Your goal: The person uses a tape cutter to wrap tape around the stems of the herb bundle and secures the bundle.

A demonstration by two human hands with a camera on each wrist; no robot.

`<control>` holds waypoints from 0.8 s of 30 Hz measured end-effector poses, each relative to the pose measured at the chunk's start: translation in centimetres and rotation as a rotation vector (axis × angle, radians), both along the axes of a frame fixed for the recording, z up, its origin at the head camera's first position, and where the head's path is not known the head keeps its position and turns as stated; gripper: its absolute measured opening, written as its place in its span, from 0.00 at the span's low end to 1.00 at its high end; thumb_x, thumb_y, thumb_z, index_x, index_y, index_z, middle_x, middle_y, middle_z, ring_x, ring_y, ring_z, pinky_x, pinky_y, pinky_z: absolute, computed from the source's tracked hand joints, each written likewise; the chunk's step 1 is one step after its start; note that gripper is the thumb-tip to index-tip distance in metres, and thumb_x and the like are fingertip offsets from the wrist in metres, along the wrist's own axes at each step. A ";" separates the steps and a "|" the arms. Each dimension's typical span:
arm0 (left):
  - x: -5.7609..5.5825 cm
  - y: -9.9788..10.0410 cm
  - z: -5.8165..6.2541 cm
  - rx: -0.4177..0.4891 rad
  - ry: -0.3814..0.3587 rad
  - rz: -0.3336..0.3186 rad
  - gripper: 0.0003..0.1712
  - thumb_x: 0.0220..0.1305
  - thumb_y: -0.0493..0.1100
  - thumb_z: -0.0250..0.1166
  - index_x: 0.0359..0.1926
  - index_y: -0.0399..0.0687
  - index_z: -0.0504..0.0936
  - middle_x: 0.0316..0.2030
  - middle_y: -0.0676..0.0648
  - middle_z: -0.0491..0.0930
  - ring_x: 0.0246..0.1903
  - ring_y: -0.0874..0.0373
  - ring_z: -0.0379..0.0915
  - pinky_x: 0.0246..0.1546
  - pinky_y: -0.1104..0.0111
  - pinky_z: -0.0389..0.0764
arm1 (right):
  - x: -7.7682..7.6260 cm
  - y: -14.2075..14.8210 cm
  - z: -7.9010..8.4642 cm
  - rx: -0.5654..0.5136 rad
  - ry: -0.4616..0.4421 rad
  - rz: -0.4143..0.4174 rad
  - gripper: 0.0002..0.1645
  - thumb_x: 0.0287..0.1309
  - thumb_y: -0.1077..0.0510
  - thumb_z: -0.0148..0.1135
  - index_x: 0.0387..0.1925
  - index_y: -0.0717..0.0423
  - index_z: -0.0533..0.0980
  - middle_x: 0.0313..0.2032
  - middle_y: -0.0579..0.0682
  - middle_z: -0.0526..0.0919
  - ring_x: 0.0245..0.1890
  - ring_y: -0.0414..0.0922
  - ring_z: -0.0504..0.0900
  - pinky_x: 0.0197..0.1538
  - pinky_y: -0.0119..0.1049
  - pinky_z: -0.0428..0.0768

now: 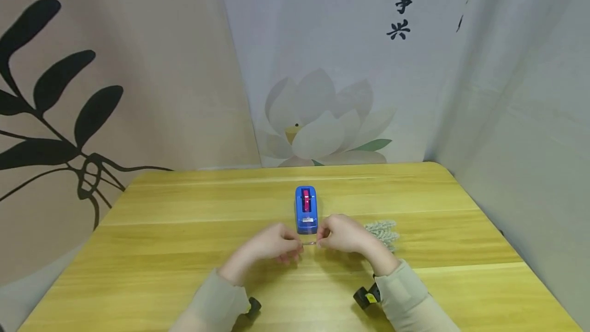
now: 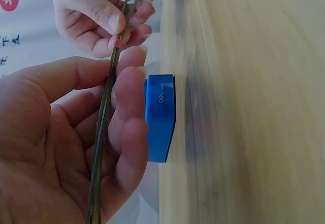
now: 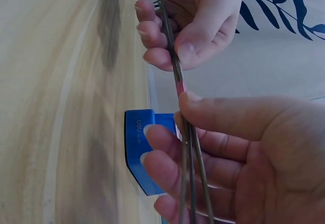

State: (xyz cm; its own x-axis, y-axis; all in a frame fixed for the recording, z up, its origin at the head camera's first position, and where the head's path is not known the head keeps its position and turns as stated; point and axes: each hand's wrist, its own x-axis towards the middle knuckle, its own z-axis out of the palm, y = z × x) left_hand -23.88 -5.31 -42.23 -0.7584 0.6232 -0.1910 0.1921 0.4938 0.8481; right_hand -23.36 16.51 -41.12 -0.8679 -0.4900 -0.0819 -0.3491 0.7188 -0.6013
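L hand (image 1: 282, 245) & R hand (image 1: 342, 233) both up off the wood tabletop (image 1: 152, 270), working the same thin bunch of stems (image 1: 310, 243). Grip on both is narrow: L pinches the stems btwn thumb & fingers toward their bare ends; R pinches w/ thumb & index by the pink band (image 3: 181, 87) round the bunch. Other fingers loosely bent. Stems run roughly L to R, in the middle of the scene on the near side of the dispenser; in R wrist view they fan into approx 3 strands past R thumb. Pale green flower heads (image 1: 384, 233) stick out to the right of R hand.

Blue tape dispenser (image 1: 307, 223) stands on the tabletop just far of the hands, btwn them, w/ a pink tape roll (image 1: 306, 200) in it (side reads "deli" in wrist views). Light sleeves (image 1: 410, 293) come in from the near side, a dark wrist unit (image 1: 364, 297) at each cuff. Far side: cloth backdrop (image 1: 184, 81) w/ printed dark leaves left, a pale lotus mid, black characters upper right.
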 end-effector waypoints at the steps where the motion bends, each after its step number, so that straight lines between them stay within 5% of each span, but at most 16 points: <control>1: 0.0 0.0 0.0 0.003 0.006 0.004 0.13 0.67 0.39 0.58 0.31 0.37 0.85 0.23 0.47 0.82 0.20 0.53 0.79 0.23 0.62 0.82 | 0.0 0.0 0.0 0.002 0.000 0.002 0.08 0.54 0.60 0.68 0.24 0.49 0.78 0.25 0.40 0.78 0.21 0.39 0.73 0.27 0.35 0.74; 16: -0.4 -0.3 0.0 0.001 0.030 0.080 0.08 0.62 0.38 0.65 0.35 0.37 0.87 0.24 0.49 0.83 0.18 0.53 0.78 0.18 0.71 0.69 | -0.5 0.4 -0.1 -0.063 -0.046 0.034 0.04 0.57 0.60 0.66 0.33 0.56 0.84 0.29 0.42 0.83 0.23 0.39 0.75 0.28 0.35 0.76; 24: -0.4 -0.3 0.0 0.006 0.057 0.114 0.06 0.60 0.38 0.67 0.35 0.39 0.88 0.26 0.52 0.83 0.19 0.57 0.76 0.23 0.67 0.78 | -1.0 0.9 -0.4 -0.076 -0.034 0.053 0.03 0.55 0.59 0.68 0.29 0.55 0.84 0.27 0.40 0.82 0.26 0.39 0.76 0.33 0.35 0.77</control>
State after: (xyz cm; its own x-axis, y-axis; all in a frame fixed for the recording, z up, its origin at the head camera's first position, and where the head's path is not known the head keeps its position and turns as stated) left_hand -24.25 -5.57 -42.23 -0.8339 0.5332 -0.1424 0.1829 0.5104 0.8403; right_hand -24.33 17.43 -41.52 -0.8381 -0.5408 -0.0719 -0.3636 0.6520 -0.6654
